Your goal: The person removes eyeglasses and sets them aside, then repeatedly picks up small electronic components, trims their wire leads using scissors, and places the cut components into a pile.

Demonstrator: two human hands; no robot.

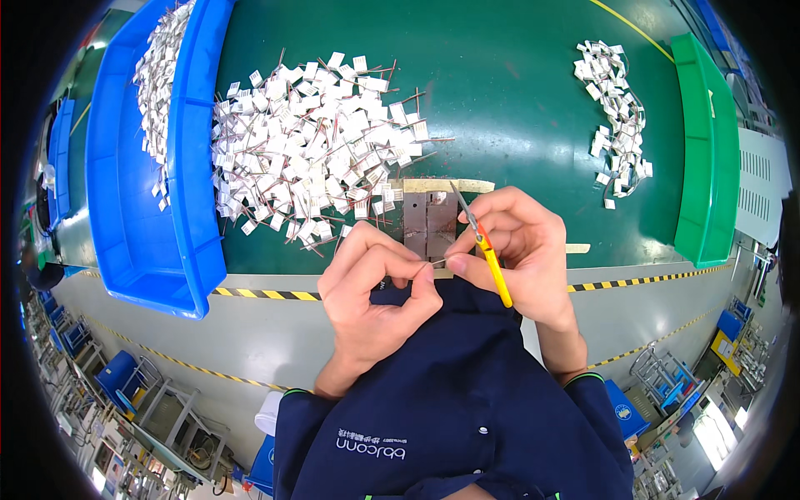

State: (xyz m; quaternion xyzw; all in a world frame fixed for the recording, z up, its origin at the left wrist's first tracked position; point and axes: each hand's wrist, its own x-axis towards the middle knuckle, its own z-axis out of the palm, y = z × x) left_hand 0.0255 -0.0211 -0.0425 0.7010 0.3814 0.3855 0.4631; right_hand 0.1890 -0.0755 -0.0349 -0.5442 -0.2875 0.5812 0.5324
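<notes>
At the near edge of the green table, both my hands meet over a small metal block. My left hand is closed in a pinch on one end of a short thin wire. The thumb and a finger of my right hand close at the wire's other end. That same hand also carries a slim pointed tool with a yellow and orange handle, its grey tip directed away from me. Whether it is tweezers or a blade I cannot tell. Beyond my left hand spreads a heap of white tagged wires.
A blue bin with more white tagged pieces stands at the left. A smaller row of white pieces lies at the right, beside a green bin. Beige tape strips edge the block. Striped tape runs along the table's near edge.
</notes>
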